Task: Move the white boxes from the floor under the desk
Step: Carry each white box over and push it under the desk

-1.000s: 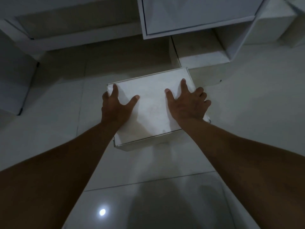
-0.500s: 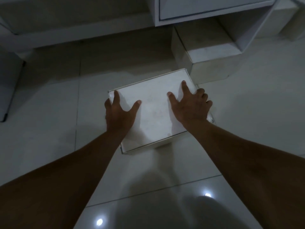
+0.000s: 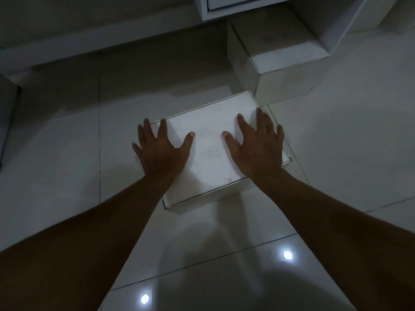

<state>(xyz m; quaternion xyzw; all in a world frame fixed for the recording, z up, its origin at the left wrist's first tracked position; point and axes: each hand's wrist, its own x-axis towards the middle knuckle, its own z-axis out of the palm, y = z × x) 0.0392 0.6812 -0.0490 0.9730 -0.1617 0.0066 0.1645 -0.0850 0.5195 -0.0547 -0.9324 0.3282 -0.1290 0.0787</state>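
Note:
A flat white box [image 3: 211, 151] lies on the tiled floor in the middle of the view. My left hand [image 3: 161, 149] lies over its left part with fingers spread and straight. My right hand [image 3: 258, 147] lies over its right part, fingers likewise spread. Whether the palms touch the lid or hover just above it I cannot tell. A second, taller white box [image 3: 276, 63] stands behind it to the right, partly under the desk's drawer unit [image 3: 325, 19].
The white desk's drawer unit hangs over the top right. A low white ledge [image 3: 89, 41] runs along the back left. A dark vertical edge [image 3: 6, 122] stands at the far left. Glossy floor tiles [image 3: 348, 153] reflect ceiling lights near me.
The flat box has come nearer to me and away from the taller box. My fingers, which curled over the box's side edges before, are now spread straight on top.

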